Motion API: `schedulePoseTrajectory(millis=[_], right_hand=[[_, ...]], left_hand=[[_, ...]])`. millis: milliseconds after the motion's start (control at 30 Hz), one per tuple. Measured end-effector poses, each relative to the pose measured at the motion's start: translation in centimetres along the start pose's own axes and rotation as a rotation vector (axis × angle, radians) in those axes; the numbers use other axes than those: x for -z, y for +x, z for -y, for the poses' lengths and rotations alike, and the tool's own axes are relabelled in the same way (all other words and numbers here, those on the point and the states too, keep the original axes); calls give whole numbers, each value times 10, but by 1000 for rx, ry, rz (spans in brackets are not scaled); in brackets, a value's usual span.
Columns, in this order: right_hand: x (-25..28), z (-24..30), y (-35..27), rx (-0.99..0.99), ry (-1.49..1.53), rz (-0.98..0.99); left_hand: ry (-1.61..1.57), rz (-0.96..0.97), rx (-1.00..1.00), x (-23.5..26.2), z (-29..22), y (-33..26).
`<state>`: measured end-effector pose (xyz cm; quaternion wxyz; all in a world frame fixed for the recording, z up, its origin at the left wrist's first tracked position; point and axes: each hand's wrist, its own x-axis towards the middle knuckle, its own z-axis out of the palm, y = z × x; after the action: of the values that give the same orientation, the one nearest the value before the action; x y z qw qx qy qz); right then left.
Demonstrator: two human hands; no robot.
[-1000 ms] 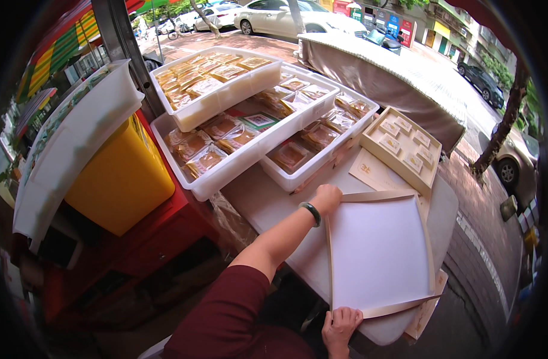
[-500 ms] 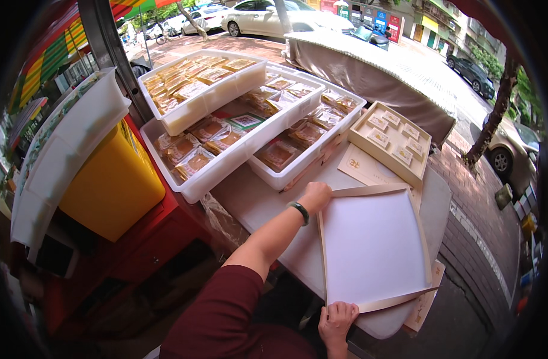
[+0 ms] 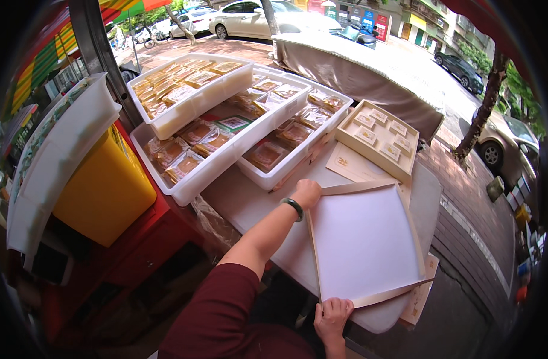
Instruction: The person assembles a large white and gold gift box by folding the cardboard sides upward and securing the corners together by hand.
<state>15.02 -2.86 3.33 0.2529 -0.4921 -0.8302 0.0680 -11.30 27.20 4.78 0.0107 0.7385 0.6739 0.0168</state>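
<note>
A shallow tan cardboard box with a white inside [image 3: 367, 242] lies on the table, its walls partly folded up. At its far left corner my left hand [image 3: 307, 194], with a dark green bangle [image 3: 293, 208] on the wrist, closes on the cardboard edge. My right hand [image 3: 334, 317] grips the near left corner, fingers curled over the wall and thumb out of sight. The near wall strip slants outward, its right end free past the box's corner. Beyond the box lies a flat tan printed card [image 3: 352, 164], partly under another box [image 3: 399, 161] holding several small white square packets.
White plastic trays [image 3: 196, 194] of wrapped brown cakes [image 3: 181, 164] are stacked at the far left of the table [image 3: 426, 203]. A yellow bin [image 3: 109, 191] stands on a red cabinet [image 3: 139, 251] to the left. Another printed card [image 3: 420, 293] sticks out past the table's right edge.
The whole scene has shifted slightly left and up in the view. Both hands keep their hold on the box's left corners; the box looks much the same.
</note>
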Motion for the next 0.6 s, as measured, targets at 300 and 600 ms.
schedulePoseTrajectory(millis=[300, 600], right_hand=[[-1, 2, 0, 25, -9, -18], [3, 3, 0, -13, -25, -4]], left_hand=[[-56, -155, 38, -4, 2, -13], [216, -156, -487, 4, 14, -44]])
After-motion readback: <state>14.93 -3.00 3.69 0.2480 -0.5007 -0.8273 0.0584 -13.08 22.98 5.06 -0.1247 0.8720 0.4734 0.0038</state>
